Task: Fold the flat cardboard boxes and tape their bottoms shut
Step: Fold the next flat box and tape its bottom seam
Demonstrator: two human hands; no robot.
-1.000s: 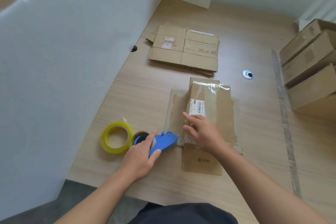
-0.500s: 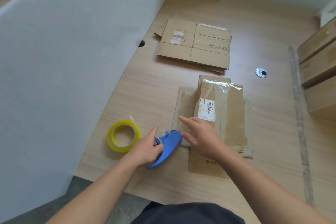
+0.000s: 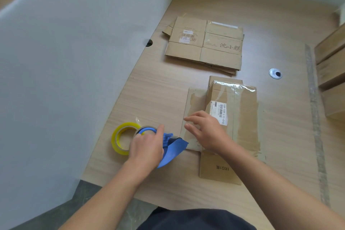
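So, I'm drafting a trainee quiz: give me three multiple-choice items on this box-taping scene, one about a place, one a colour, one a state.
1. Where is the blue plastic tape dispenser? A) gripped in the left hand; B) on the floor; C) inside a box.
2. Colour of the loose tape roll beside it? A) red; B) yellow; C) green.
3. The right hand is: A) a fist; B) open on the brown cardboard box; C) pinching scissors.
Key: A, fingers curl round it; B, its rim is yellow; B, fingers lie straight.

The white label (image 3: 221, 112) on the folded box (image 3: 244, 110) reads "159-159-L11-01D". Its near flap (image 3: 220, 170) shows "1KG", and the flat cardboard stack (image 3: 205, 45) shows "沈小糕".
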